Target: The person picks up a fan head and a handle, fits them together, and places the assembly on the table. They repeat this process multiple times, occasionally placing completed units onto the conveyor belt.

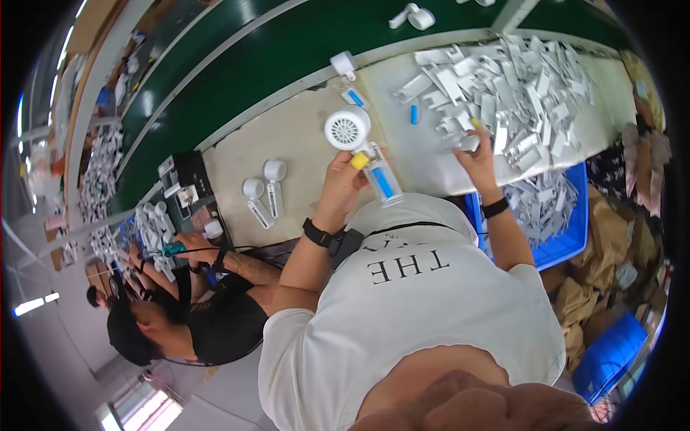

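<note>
My left hand [342, 181] is closed around a white handheld fan [346, 131], its round grille facing up. The fan's handle is uncovered, and a blue battery cell [382, 184] shows inside it. At the near edge of the heap of white plastic covers [496, 93], my right hand [477, 159] pinches one white cover [468, 144]. Yellow finger cots show on both hands. Just beyond the held fan lies another fan [344, 65] with a blue cell in its uncovered handle. A loose blue piece [414, 114] rests between the fan and the heap.
Two white fans [274, 171] lie on the bench to the left. A blue bin [579, 215] of white parts stands below the bench at right. Beyond the bench runs a green conveyor [287, 65]. A co-worker in black [230, 316] works at the left with a teal tool.
</note>
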Available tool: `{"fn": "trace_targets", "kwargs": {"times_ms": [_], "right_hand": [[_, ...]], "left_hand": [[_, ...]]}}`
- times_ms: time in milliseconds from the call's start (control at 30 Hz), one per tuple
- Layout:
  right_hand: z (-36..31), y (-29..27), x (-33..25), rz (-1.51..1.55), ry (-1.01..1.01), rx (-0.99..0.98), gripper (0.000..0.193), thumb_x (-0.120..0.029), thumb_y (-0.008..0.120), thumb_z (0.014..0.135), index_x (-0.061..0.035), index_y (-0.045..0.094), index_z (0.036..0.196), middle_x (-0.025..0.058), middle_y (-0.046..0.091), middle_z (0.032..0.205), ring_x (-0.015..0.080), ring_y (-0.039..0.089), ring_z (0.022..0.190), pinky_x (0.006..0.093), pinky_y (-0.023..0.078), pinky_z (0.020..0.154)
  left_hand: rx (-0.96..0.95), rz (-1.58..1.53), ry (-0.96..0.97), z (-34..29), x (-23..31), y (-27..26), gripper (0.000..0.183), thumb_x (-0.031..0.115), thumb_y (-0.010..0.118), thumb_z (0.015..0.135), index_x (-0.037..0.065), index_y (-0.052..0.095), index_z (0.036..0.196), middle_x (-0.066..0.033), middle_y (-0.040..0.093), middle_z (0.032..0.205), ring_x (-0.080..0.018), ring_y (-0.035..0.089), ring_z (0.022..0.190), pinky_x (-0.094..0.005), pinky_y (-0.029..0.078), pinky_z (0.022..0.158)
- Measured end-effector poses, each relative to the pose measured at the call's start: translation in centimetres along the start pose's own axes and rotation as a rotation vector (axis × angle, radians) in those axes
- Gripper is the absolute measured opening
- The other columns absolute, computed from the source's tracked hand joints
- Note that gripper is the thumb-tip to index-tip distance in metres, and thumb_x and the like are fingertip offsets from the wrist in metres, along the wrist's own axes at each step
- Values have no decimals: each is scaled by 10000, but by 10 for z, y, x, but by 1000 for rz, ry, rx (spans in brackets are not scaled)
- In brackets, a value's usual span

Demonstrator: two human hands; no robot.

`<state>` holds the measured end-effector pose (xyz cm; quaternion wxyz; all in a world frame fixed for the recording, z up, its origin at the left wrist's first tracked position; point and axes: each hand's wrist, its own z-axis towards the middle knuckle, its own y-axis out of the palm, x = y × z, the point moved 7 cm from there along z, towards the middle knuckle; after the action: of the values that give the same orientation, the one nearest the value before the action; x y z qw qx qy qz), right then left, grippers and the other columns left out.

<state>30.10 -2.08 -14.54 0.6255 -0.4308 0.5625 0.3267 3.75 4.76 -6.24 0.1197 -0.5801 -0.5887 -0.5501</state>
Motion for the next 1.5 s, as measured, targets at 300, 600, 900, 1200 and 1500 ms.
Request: {"fn": "trace_targets", "kwargs": {"times_ms": [300, 600, 900, 1200, 1500], "right_hand": [[-10, 35, 62, -376, 246, -235, 426, -131, 700, 681, -64, 532, 1067, 68, 551, 1000, 199, 547, 860, 277, 448, 761], [-13, 67, 17, -975, -453, -396, 502, -203, 695, 639, -90, 508, 1091, 92, 491, 1112, 286, 396, 1118, 387, 333, 959], [-18, 63, -115, -420, -326, -414, 550, -97, 691, 643, -64, 511, 1163, 139, 541, 1122, 304, 534, 992, 372, 442, 820], [-27, 125, -235, -502, -733, -289, 526, -37, 686, 614, -75, 531, 1116, 103, 556, 1125, 272, 528, 1004, 354, 413, 829], [-30, 135, -233, -411, -851, -478, 494, -43, 685, 602, -90, 519, 1065, 31, 547, 1186, 236, 508, 962, 332, 398, 825]], "left_hand": [[114, -90, 149, -13, 0, -25, 293, 164, 504, 882, 13, 504, 1133, -158, 572, 1104, -181, 617, 860, -277, 521, 672], [141, -151, 148, -12, -3, -31, 287, 125, 505, 872, -14, 509, 1123, -156, 580, 1089, -200, 608, 887, -301, 522, 698], [236, 138, 513, -29, 43, -14, 276, 49, 540, 842, -37, 513, 1102, -165, 571, 1090, -210, 585, 924, -328, 524, 723], [239, -231, 449, -20, 39, -3, 309, 64, 535, 850, -4, 497, 1149, -139, 533, 1170, -169, 565, 965, -276, 476, 803], [193, -163, 453, -24, 40, -10, 331, 87, 501, 859, 13, 472, 1180, -133, 524, 1186, -148, 555, 962, -243, 459, 749]]}}
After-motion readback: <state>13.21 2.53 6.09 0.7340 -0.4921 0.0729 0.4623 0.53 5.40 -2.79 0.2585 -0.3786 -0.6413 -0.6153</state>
